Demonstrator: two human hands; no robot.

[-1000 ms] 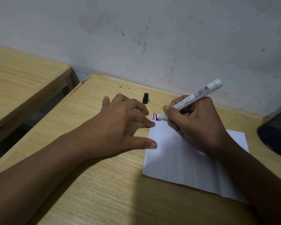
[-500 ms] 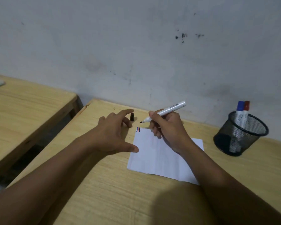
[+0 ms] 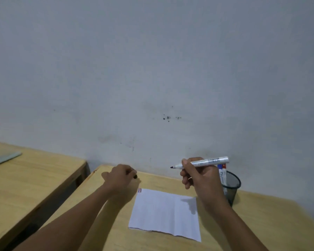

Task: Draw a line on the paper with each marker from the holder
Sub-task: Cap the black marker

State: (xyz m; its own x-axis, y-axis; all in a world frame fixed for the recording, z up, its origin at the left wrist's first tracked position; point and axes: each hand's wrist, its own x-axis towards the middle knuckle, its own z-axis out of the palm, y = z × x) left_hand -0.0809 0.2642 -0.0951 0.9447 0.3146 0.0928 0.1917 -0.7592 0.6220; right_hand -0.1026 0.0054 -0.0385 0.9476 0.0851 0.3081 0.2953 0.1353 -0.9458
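the uncapped marker sits in the right hand, gripped around the front of its barrel and held up above the desk, clear of the paper. its long axis runs nearly level, left to right across the view, with the dark tip pointing left toward the left hand and the butt end over the mesh holder. the left hand is curled down on the desk near the far edge, closed over a small black cap, only a sliver of which shows at the fingertips; whether it is pinched firmly or just covered is hard to say from here.

that is the relation the next move likely turns on: tip and cap face each other along roughly one line, well apart, so recapping means bringing the cap rightward to the tip, or the tip leftward to the cap, with the cap's open end turned toward it.

the paper lies flat between the two forearms, with short blue, red and dark strokes at its far left corner, near the left hand. a blue-capped marker and a red-capped marker stand upright in the holder, just behind the right hand. a second desk stands to the left.
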